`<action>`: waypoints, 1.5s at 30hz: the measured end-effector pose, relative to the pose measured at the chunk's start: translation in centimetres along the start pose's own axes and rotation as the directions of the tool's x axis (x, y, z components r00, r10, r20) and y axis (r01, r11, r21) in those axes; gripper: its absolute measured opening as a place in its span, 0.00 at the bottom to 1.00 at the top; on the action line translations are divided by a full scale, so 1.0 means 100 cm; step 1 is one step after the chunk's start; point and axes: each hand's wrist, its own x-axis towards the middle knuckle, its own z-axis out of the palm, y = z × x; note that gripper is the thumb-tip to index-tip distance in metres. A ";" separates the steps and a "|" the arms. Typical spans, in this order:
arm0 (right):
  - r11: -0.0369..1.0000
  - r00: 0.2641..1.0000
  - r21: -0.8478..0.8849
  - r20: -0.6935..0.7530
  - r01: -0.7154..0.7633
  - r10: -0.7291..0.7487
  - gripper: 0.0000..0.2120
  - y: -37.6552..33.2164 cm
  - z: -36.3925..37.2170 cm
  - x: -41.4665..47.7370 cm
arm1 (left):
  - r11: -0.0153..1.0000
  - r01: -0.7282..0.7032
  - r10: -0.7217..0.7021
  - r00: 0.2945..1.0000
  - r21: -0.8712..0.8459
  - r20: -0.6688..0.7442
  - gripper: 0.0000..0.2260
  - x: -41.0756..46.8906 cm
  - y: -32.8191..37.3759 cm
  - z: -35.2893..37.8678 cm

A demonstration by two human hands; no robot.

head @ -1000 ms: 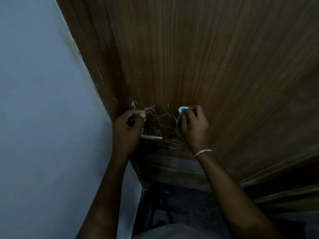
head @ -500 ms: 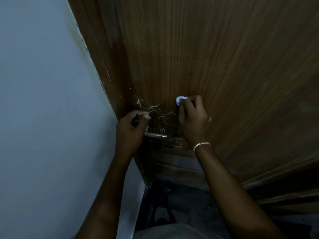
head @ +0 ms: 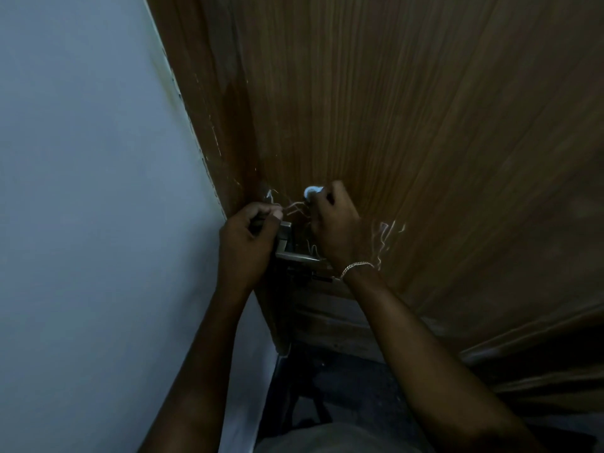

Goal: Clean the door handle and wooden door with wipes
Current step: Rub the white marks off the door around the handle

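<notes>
The wooden door (head: 408, 109) fills the upper right of the head view, brown with a vertical grain. White streaks (head: 384, 238) mark it around the lock. A metal door handle (head: 295, 256) juts out at the door's left edge. My left hand (head: 245, 243) is closed around the handle's plate and the door edge. My right hand (head: 336, 228) presses a small white wipe (head: 312, 191) against the door just above the handle; most of the wipe is hidden under the fingers. A thin bracelet sits on that wrist.
A pale blue-grey wall (head: 98, 191) takes up the whole left side, meeting the door edge. Dark floor (head: 343, 387) shows below the door between my arms. The scene is dim.
My right hand with the wipe has slid left along the door above the handle, uncovering white streaks to its right. The left hand has kept its grip at the handle.
</notes>
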 end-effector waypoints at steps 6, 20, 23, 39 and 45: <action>0.998 0.996 0.020 -0.058 -0.062 0.063 0.09 0.023 -0.007 -0.021 | 0.999 -0.016 0.017 0.999 0.028 -0.036 0.08 -0.001 -0.004 -0.007; 0.998 0.999 0.059 0.028 -0.034 0.033 0.15 0.000 0.011 0.004 | 0.995 -0.035 0.043 0.995 0.095 -0.085 0.07 0.001 -0.009 -0.015; 0.998 0.991 0.040 0.126 -0.050 0.044 0.14 -0.022 0.023 0.012 | 0.995 -0.037 0.043 0.997 0.093 -0.067 0.07 0.000 -0.007 -0.012; 1.000 0.992 -0.027 0.122 -0.007 0.010 0.13 -0.027 0.017 0.000 | 0.993 -0.017 0.030 0.993 0.114 -0.113 0.08 0.001 -0.010 -0.019; 0.994 1.000 0.107 0.017 -0.011 0.009 0.13 -0.039 0.028 0.024 | 0.994 -0.001 0.015 0.992 0.110 -0.129 0.08 0.003 -0.010 -0.023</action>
